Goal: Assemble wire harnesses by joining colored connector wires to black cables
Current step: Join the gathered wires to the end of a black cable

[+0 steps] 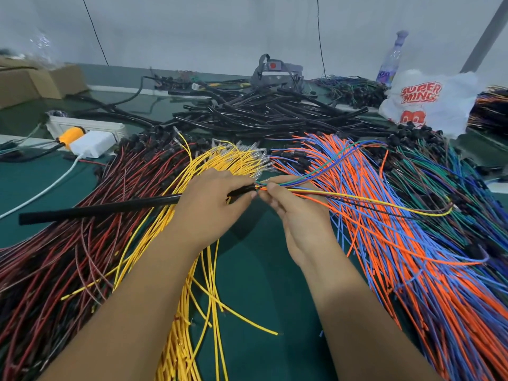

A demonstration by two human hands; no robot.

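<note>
My left hand (211, 207) grips the black cable (99, 209) near its open end, over the middle of the desk (247, 284) between the yellow wire pile (192, 270) and the orange and blue pile (398, 243). My right hand (297, 213) pinches a small bundle of colored wires (330, 192) right at that mouth. To feed them well, I judge the tips should be kept even and tight together, the cable held in line with them, and the pinch kept close to the opening so no strand buckles or strays.

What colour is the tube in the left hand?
Black, a smooth plain tube, gripped by the left hand; seen in the head view.
</note>
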